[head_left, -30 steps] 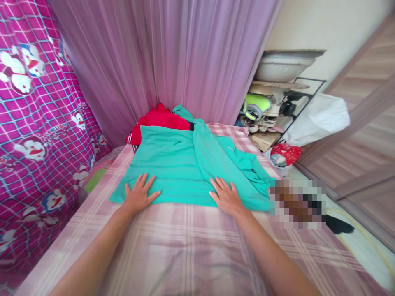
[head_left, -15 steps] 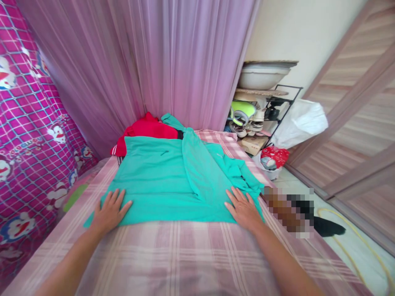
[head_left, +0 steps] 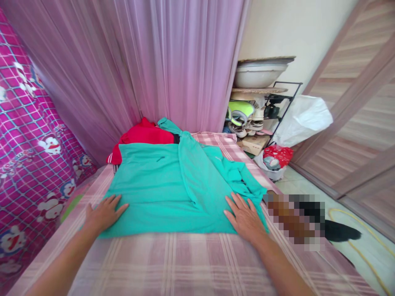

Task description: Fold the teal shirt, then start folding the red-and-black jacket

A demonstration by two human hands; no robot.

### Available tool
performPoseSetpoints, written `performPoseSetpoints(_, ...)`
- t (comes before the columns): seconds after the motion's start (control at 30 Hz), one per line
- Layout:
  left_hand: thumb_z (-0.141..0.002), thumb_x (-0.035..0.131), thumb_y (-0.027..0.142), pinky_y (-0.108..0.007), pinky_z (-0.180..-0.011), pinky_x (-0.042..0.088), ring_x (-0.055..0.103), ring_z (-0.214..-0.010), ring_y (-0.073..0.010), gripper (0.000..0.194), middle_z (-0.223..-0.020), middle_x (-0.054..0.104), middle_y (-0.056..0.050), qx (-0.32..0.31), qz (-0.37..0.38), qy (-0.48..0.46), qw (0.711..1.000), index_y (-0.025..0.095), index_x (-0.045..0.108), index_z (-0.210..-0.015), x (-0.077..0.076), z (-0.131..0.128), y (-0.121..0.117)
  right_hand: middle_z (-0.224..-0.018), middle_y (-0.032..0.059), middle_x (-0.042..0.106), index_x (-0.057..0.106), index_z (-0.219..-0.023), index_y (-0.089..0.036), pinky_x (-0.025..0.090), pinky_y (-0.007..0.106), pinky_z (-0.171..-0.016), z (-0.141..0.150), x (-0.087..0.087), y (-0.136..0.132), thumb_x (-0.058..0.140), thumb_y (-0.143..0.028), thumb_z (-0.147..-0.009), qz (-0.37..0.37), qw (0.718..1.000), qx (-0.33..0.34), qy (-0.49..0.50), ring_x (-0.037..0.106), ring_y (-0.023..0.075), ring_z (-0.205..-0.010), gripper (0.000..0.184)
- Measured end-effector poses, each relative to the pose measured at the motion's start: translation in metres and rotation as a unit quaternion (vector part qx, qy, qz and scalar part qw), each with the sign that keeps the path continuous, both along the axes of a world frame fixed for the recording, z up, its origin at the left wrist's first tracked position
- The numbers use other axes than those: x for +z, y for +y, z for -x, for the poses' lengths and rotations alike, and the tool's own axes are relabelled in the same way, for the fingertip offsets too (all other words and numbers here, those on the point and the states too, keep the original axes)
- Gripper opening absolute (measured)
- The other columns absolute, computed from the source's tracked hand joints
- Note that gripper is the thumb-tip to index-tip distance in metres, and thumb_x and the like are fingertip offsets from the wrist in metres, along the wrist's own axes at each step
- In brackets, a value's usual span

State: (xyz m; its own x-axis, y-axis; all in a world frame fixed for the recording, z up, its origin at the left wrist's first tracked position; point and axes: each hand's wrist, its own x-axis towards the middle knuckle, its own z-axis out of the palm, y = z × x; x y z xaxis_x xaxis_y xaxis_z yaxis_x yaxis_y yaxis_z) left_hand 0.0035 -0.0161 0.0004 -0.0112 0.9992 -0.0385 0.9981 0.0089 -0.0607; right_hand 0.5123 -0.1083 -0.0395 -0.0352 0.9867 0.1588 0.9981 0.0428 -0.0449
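Note:
A teal long-sleeved top [head_left: 148, 185] lies spread on the bed, one sleeve folded diagonally across its body and the cuff end reaching over the far edge. My left hand [head_left: 105, 213] rests flat on the lower left corner, fingers apart. On the lower right part, beside the folded sleeve, my right hand [head_left: 245, 216] lies palm down with its fingers spread. Neither hand grips the cloth. Behind the teal top is a red garment [head_left: 143, 133] with white stripes, partly covered by it.
A pink plaid sheet [head_left: 173, 267] covers the bed. Purple curtains [head_left: 173, 61] hang at the far end, and a pink cartoon-print cloth [head_left: 27, 164] at the left. Right of the bed stand a shoe rack [head_left: 282, 115], bags and a wooden sliding door [head_left: 345, 102]. A blurred patch hides something at the bed's right edge.
The camera view has shifted slightly, so the bed and clothes appear a little lower. My left hand has slid slightly outward over the top's corner. My right hand stays on the cloth.

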Motion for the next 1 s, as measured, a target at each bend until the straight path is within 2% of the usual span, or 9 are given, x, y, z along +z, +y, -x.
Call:
performPoseSetpoints(0.07,-0.085,0.035,0.061,-0.071,-0.109,0.023,0.050,-0.130,-0.0423,0.067,-0.140,0.058,-0.018,0.016,0.008,0.018,1.000,0.021,0.063,-0.131,0.020,-0.014,0.015,-0.155,0.0099,0.041,0.051,-0.144,-0.024,0.024,0.058,-0.116,0.000,-0.003,0.000,0.040,-0.047,-0.098,-0.010,1.000,0.003,0.008,0.037,0.0295,-0.143,0.053)
performPoseSetpoints(0.17,-0.088,0.034,0.056,-0.057,-0.103,0.039,0.059,-0.122,-0.0378,0.064,-0.132,0.065,-0.016,-0.024,-0.018,0.020,0.999,0.019,0.063,-0.131,0.055,-0.053,0.050,-0.154,0.0108,0.043,0.053,-0.143,-0.025,0.025,0.060,-0.115,-0.002,-0.008,0.000,0.041,-0.049,-0.097,-0.033,0.999,0.011,0.026,0.038,0.0308,-0.142,0.053)
performPoseSetpoints(0.37,-0.091,0.040,0.051,-0.035,-0.099,0.046,0.060,-0.123,-0.0268,0.054,-0.134,0.065,-0.008,-0.079,-0.065,-0.063,0.993,0.023,0.060,-0.132,0.111,-0.169,0.153,-0.151,0.0099,0.047,0.054,-0.142,-0.027,0.028,0.060,-0.113,-0.006,-0.022,0.001,0.041,-0.054,-0.097,-0.079,0.996,0.031,0.036,0.042,0.0317,-0.139,0.054)
performPoseSetpoints(0.47,-0.091,0.042,0.052,-0.034,-0.099,0.046,0.059,-0.124,-0.0262,0.053,-0.136,0.063,-0.009,-0.058,-0.078,-0.112,0.989,0.022,0.059,-0.132,0.117,-0.222,0.199,-0.151,0.0087,0.047,0.055,-0.141,-0.029,0.029,0.060,-0.112,-0.008,-0.028,0.001,0.042,-0.054,-0.096,-0.099,0.994,0.039,0.027,0.043,0.0320,-0.138,0.053)
performPoseSetpoints(0.63,-0.088,0.049,0.054,-0.043,-0.094,0.050,0.062,-0.117,-0.0343,0.058,-0.128,0.067,-0.017,-0.008,-0.085,-0.125,0.988,0.018,0.057,-0.133,0.099,-0.277,0.241,-0.152,0.0077,0.046,0.053,-0.142,-0.030,0.029,0.058,-0.112,-0.010,-0.030,-0.001,0.045,-0.054,-0.095,-0.126,0.990,0.053,0.017,0.044,0.0322,-0.137,0.054)
performPoseSetpoints(0.7,-0.088,0.052,0.044,-0.043,-0.094,0.050,0.062,-0.117,-0.0337,0.050,-0.126,0.068,-0.016,-0.010,-0.096,-0.133,0.986,0.019,0.059,-0.130,0.096,-0.284,0.247,-0.152,0.0075,0.045,0.052,-0.143,-0.030,0.029,0.057,-0.112,-0.010,-0.028,-0.002,0.046,-0.054,-0.095,-0.132,0.990,0.057,0.011,0.044,0.0316,-0.137,0.054)
performPoseSetpoints(0.8,-0.089,0.049,0.035,-0.036,-0.093,0.050,0.063,-0.117,-0.0277,0.044,-0.127,0.068,-0.010,-0.026,-0.114,-0.152,0.981,0.022,0.060,-0.130,0.105,-0.275,0.253,-0.152,0.0077,0.045,0.051,-0.144,-0.030,0.029,0.057,-0.111,-0.009,-0.024,-0.003,0.046,-0.053,-0.095,-0.134,0.989,0.059,0.007,0.044,0.0306,-0.137,0.054)
performPoseSetpoints(0.9,-0.087,0.053,0.039,-0.031,-0.088,0.052,0.066,-0.109,-0.0241,0.047,-0.119,0.071,-0.007,-0.024,-0.129,-0.198,0.971,0.022,0.060,-0.130,0.117,-0.243,0.248,-0.151,0.0080,0.047,0.052,-0.143,-0.030,0.028,0.057,-0.111,-0.008,-0.021,-0.003,0.046,-0.052,-0.096,-0.129,0.990,0.056,0.014,0.044,0.0304,-0.136,0.052)
performPoseSetpoints(1.0,-0.084,0.057,0.042,-0.031,-0.085,0.053,0.069,-0.100,-0.0234,0.052,-0.109,0.073,-0.006,-0.007,-0.119,-0.207,0.971,0.021,0.058,-0.132,0.118,-0.197,0.225,-0.150,0.0086,0.048,0.054,-0.141,-0.029,0.029,0.058,-0.111,-0.008,-0.021,-0.003,0.045,-0.051,-0.096,-0.123,0.991,0.052,0.021,0.044,0.0308,-0.136,0.051)
